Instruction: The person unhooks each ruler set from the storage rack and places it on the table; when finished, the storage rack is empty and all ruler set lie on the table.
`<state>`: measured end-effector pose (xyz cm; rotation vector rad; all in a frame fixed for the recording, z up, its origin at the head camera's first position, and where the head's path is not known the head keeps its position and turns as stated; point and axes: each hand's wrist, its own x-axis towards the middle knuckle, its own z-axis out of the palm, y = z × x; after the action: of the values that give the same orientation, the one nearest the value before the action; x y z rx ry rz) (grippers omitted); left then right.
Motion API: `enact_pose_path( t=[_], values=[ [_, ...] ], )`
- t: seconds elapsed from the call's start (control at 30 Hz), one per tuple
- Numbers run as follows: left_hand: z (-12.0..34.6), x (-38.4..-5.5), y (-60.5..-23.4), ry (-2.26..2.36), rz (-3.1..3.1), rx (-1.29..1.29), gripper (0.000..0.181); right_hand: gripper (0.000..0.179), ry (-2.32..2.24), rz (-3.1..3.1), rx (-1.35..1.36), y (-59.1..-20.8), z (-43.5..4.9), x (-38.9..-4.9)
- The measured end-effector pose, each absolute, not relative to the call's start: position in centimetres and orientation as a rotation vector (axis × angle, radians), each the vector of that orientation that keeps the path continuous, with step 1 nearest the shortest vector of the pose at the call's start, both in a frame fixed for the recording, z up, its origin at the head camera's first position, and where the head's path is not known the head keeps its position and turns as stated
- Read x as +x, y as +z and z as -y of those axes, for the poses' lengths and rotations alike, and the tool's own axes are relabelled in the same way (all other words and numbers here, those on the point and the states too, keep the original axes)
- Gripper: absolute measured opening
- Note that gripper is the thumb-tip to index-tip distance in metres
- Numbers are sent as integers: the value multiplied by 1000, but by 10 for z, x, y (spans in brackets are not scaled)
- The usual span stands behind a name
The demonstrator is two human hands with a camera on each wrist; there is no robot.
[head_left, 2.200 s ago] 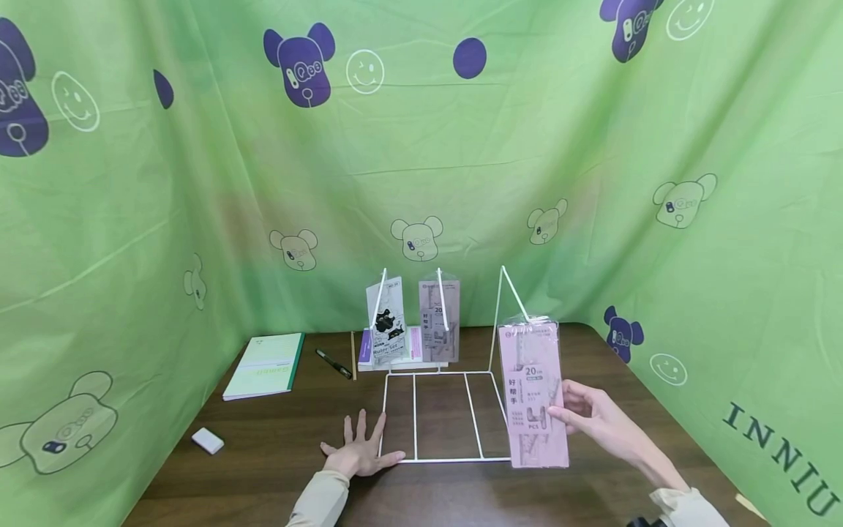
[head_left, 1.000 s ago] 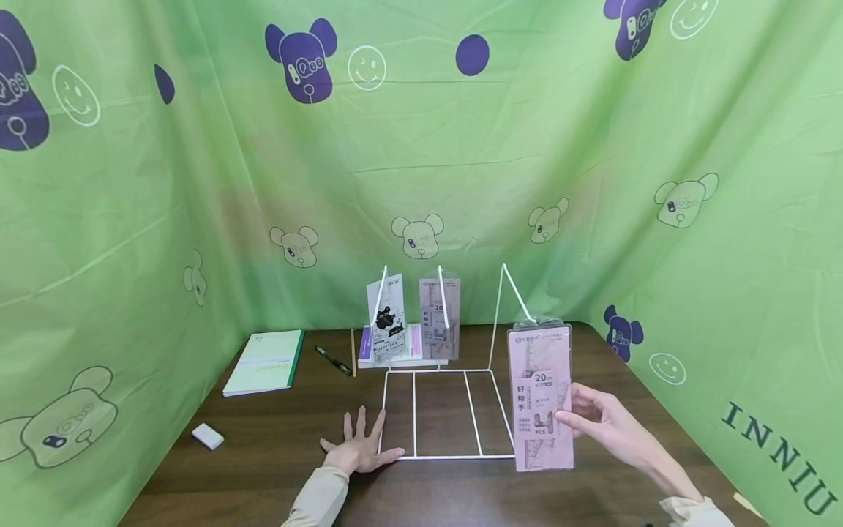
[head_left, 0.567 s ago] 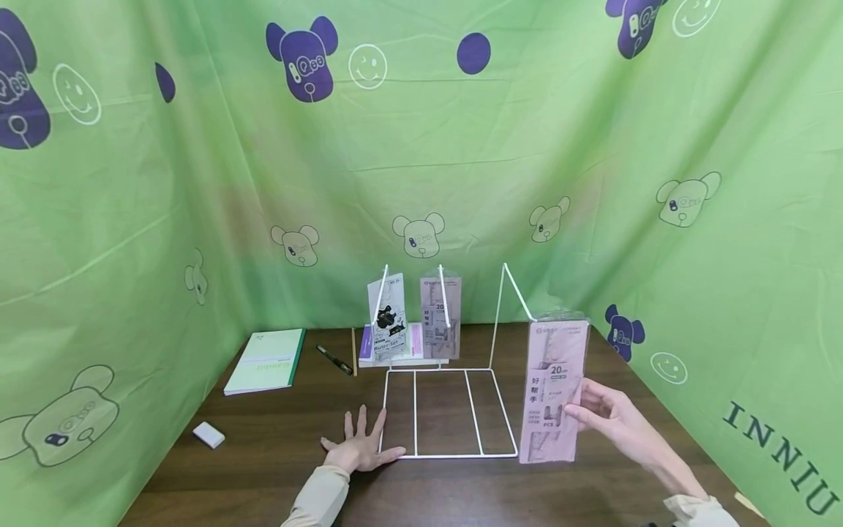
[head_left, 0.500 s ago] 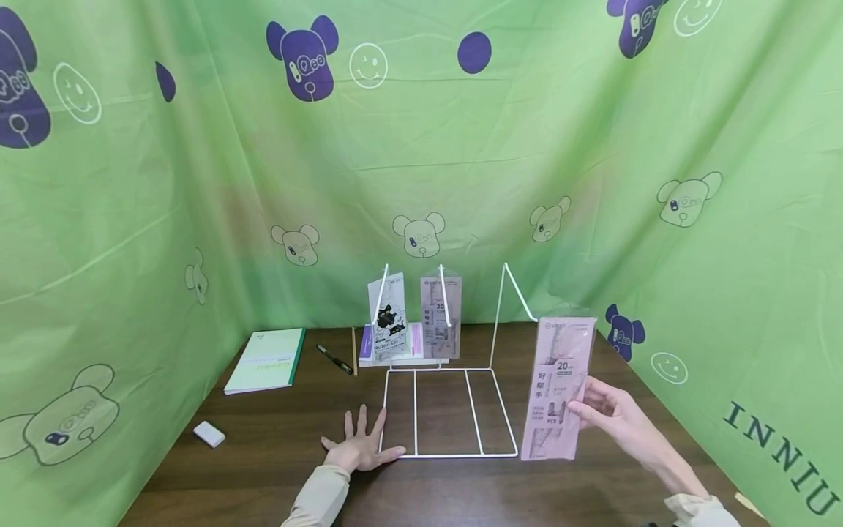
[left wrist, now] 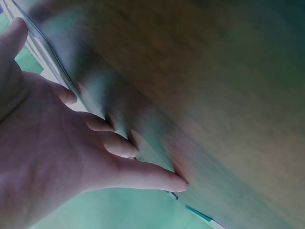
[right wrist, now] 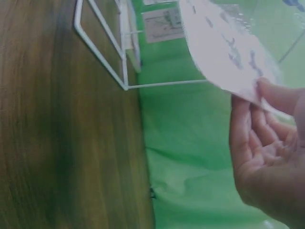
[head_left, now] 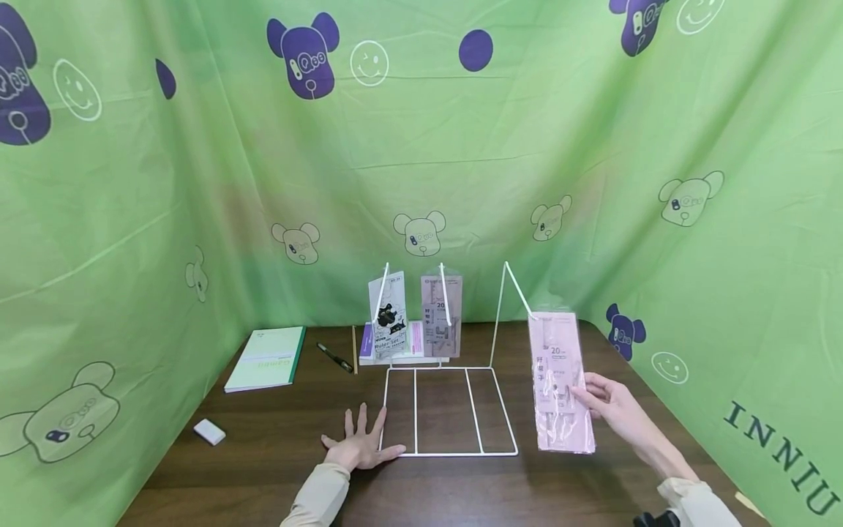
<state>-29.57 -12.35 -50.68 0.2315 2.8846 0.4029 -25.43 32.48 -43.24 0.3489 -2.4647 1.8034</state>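
A pink packaged ruler set point(head_left: 561, 388) stands upright at the right, its edge pinched between the thumb and fingers of my right hand point(head_left: 615, 410). Its top left corner lies by the tip of the right hook of a white wire rack point(head_left: 454, 454); I cannot tell whether they touch. In the right wrist view the package point(right wrist: 228, 52) looks washed out by glare. My left hand point(head_left: 358, 447) rests spread on the table, thumb at the rack's front left corner. A white ruler set point(head_left: 390, 322) and another pink ruler set point(head_left: 443, 329) hang from the other hooks.
On the brown table point(head_left: 276, 468) lie a green-edged notebook point(head_left: 266, 359), a pen point(head_left: 334, 357), a thin wooden stick point(head_left: 354, 351) and a white eraser point(head_left: 209, 432). A purple-and-white box point(head_left: 415, 344) sits behind the rack. Green cloth point(head_left: 421, 161) walls the back and sides.
The pink ruler set, on the right hook at first, has shifted right to past the hook's tip, then slightly back left, in my right hand. My left hand has stayed put.
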Motion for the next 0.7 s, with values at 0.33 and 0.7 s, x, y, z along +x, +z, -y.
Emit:
enact_pose_path(
  t=[0.33,0.7],
  values=[
    [124,-300,-513,394,-2872,222,100,48,1835,2670,145,-463,-317,-282],
    [121,-288,-489,401,-2850,223,93,35,1868,2727,44,-488,-311,-295]
  ],
)
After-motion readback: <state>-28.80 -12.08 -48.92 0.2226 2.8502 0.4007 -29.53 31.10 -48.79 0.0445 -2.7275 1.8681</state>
